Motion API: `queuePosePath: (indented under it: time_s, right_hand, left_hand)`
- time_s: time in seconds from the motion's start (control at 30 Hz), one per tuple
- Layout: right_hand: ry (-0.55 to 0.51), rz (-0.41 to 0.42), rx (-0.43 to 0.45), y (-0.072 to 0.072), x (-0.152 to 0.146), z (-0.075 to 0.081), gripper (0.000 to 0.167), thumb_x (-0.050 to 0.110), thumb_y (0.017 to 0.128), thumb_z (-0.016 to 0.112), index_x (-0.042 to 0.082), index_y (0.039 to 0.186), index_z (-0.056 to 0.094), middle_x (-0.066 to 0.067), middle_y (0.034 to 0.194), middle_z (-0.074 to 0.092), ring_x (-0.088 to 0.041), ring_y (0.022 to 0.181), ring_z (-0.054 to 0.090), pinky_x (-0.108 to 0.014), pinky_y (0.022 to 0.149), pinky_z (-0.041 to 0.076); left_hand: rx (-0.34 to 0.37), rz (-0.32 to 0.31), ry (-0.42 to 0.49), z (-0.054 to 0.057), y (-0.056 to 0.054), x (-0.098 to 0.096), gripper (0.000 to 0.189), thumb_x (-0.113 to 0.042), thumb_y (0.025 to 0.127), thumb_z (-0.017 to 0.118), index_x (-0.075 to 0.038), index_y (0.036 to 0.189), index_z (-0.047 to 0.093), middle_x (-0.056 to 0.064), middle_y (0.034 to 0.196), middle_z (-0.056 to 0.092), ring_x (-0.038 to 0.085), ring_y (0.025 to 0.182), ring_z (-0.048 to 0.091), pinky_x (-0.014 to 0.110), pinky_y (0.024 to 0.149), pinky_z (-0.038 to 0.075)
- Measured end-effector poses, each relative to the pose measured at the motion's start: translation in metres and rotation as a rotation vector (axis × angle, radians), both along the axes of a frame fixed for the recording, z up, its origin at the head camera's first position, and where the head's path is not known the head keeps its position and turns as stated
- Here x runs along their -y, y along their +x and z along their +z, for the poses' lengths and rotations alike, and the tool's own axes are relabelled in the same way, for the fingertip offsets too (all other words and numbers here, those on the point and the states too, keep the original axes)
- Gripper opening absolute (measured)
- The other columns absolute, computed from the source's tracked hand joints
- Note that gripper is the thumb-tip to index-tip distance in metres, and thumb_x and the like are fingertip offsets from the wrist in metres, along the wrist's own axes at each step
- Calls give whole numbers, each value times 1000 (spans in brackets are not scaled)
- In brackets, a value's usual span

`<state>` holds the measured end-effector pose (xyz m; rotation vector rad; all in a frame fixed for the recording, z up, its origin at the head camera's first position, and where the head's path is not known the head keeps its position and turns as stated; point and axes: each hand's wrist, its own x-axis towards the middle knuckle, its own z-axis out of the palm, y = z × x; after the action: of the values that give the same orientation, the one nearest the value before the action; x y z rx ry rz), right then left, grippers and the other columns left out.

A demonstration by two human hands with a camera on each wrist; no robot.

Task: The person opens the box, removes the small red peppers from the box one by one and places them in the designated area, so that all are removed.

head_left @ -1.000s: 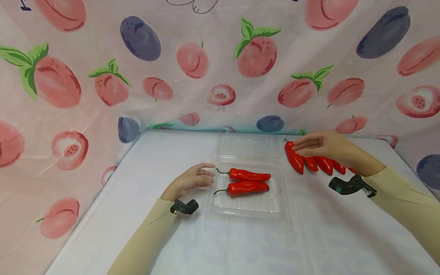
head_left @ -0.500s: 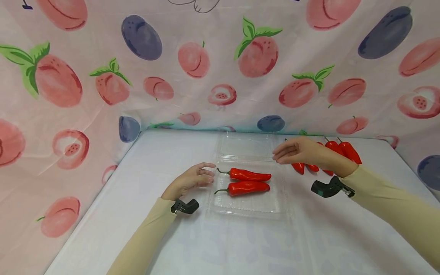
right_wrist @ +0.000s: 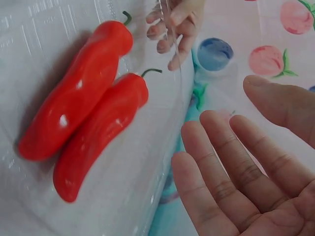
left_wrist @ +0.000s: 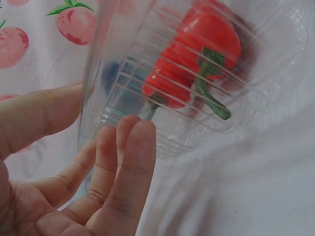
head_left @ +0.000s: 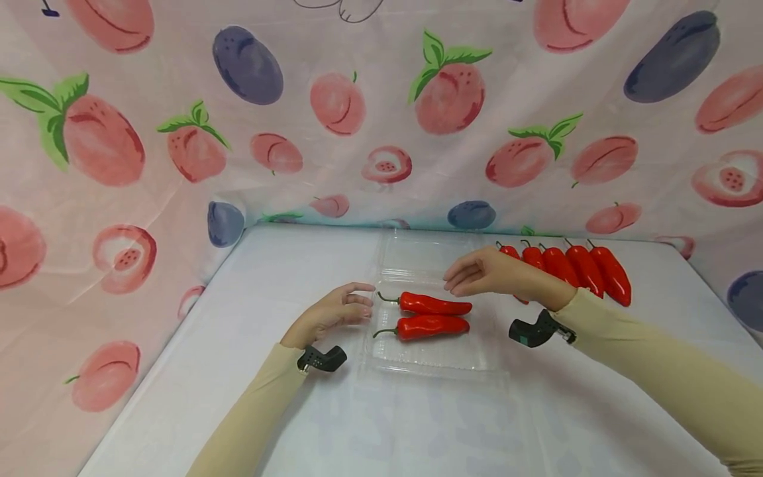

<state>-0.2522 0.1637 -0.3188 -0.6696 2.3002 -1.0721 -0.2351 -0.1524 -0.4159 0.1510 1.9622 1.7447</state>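
Observation:
Two red chili peppers [head_left: 433,303] [head_left: 432,327] lie side by side in a clear plastic clamshell container [head_left: 429,358], stems to the left. Its lid [head_left: 426,254] lies folded back behind it. My left hand [head_left: 330,311] is at the container's left edge. In the left wrist view, its relaxed fingers [left_wrist: 140,152] and thumb touch or nearly touch the rim and side wall. Above the back right part of the container hovers my right hand [head_left: 489,271], holding nothing; the right wrist view shows its fingers [right_wrist: 231,167] extended and apart from the peppers.
Several more red chili peppers [head_left: 612,275] lie in a row on the white tablecloth [head_left: 566,411] at the back right; my right forearm partly covers them. A fruit-print curtain [head_left: 334,59] rises behind the table and along its left side.
My right hand has moved left from over the row of peppers to above the container, uncovering more of the row. My left hand and the two peppers in the container stay put.

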Motion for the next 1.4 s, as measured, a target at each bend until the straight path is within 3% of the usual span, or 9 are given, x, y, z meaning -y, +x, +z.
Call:
queuePosePath:
  time_s: [0.63,1.07,1.4]
  right_hand:
    - [-4,22,81,-7,17,-40,35,11,86,67,-3,117,61,-20,111,67,-21,100,66,-36,90,53]
    - [19,27,101,-9,22,-51,32,10,85,67,-1,115,63,-17,110,68,-22,100,66,-37,92,52]
    - [24,35,114,-10,24,-55,30,9,85,67,-2,113,64,-16,108,69,-20,99,67,-36,92,52]
  left_hand:
    - [6,0,10,-1,0,-1,57,0,86,59,-2,139,38,15,113,54,9,86,60,29,87,53]
    - [-4,-10,25,-2,-1,0,56,1,86,57,0,139,37,13,111,54,8,84,60,26,83,54]
    - [-14,-11,5,0,0,0,56,-1,87,58,-1,139,37,17,115,53,8,86,60,29,87,53]
